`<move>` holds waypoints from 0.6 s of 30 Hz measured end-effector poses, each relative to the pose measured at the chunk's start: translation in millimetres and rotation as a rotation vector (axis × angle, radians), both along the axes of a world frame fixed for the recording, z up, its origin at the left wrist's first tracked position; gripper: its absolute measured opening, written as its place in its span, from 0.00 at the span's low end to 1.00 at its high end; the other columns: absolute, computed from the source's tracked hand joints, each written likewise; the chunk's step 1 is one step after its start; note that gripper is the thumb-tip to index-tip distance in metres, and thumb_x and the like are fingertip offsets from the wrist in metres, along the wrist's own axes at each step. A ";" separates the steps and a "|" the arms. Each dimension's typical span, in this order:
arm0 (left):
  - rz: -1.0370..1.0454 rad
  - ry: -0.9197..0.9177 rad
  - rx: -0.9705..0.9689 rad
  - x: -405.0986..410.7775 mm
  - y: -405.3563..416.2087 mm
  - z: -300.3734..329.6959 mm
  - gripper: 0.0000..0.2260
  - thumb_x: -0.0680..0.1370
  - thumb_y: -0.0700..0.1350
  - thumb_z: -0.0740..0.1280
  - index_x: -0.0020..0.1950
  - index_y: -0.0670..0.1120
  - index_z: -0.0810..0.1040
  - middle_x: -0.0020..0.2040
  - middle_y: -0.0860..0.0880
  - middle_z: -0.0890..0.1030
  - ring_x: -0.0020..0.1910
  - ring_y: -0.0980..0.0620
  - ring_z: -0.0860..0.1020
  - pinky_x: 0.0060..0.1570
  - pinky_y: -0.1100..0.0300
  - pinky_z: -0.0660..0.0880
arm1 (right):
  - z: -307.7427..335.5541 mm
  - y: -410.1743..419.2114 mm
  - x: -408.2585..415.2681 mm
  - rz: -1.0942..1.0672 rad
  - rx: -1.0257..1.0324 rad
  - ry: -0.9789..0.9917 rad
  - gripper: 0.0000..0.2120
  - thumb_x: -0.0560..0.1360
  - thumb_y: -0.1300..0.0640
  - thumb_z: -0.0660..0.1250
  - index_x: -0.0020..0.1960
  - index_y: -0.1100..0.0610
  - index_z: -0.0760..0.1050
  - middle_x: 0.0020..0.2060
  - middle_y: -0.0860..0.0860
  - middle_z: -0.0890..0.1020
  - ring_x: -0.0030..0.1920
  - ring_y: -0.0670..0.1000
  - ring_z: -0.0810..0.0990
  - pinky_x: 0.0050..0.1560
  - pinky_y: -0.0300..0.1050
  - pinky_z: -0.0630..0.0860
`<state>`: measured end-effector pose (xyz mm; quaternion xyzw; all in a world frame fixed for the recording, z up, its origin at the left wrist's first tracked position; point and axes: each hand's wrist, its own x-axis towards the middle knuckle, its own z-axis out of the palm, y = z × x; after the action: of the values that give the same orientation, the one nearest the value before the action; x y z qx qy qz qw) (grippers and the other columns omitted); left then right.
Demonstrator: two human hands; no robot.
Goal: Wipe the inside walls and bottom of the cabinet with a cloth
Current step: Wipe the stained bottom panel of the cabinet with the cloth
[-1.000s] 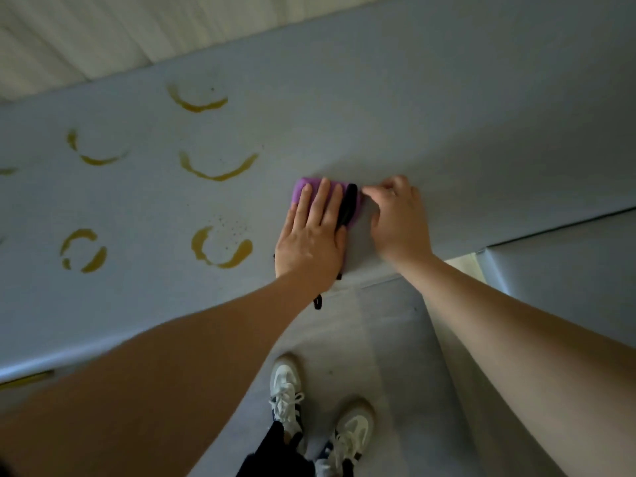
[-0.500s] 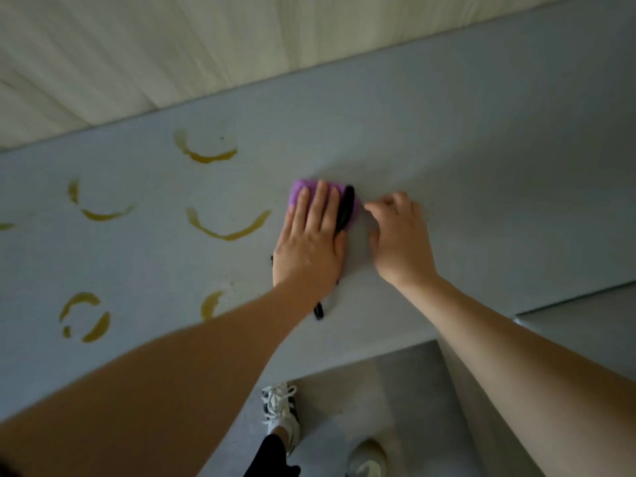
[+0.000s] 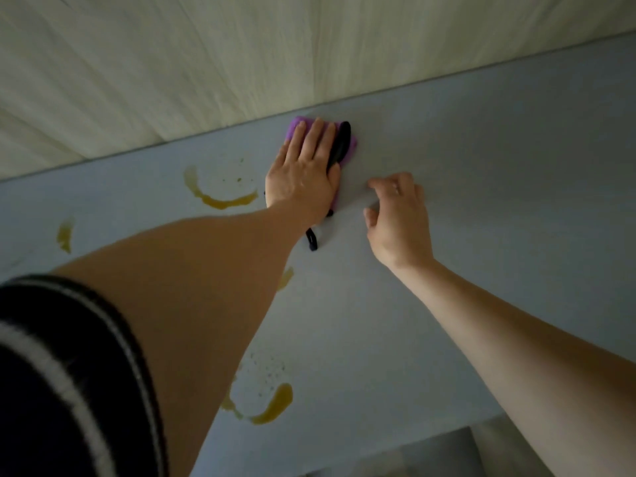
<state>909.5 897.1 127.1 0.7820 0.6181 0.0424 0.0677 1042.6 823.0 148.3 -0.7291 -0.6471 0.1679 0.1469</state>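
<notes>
Since pushed farther back, left hand (image 3: 303, 177) flat on cloth (image 3: 348, 149).

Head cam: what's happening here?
A person is wiping a grey cabinet panel. The left hand presses a purple cloth flat against it, up by the seam with the pale wood-grain surface; a black strap crosses the cloth. The right hand rests its fingertips on the panel beside it, holding nothing. Yellow-brown ring stains remain to the left and below.

left hand (image 3: 303, 173): flat, fingers straight, arm extended | right hand (image 3: 399, 215): fingers loosely curled
</notes>
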 end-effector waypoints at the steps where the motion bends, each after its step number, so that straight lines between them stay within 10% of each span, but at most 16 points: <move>1: 0.008 -0.004 0.003 -2.4 9.1 0.3 0.25 0.82 0.53 0.50 0.78 0.50 0.50 0.78 0.51 0.53 0.77 0.50 0.48 0.74 0.57 0.45 | -0.4 6.4 -2.1 0.008 0.001 -0.002 0.16 0.75 0.63 0.63 0.63 0.59 0.72 0.60 0.57 0.70 0.58 0.59 0.69 0.56 0.50 0.68; 18: 0.081 -0.040 0.080 -111.0 8.2 5.5 0.23 0.81 0.50 0.54 0.76 0.52 0.57 0.73 0.51 0.64 0.72 0.49 0.61 0.71 0.55 0.56 | 4.8 46.0 -77.2 0.104 -0.027 -0.066 0.15 0.75 0.62 0.62 0.62 0.59 0.72 0.60 0.58 0.69 0.60 0.59 0.67 0.59 0.51 0.68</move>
<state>798.5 905.2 132.6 0.7575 0.6456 0.0853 0.0470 965.3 869.0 153.1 -0.7014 -0.6864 0.1595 0.1067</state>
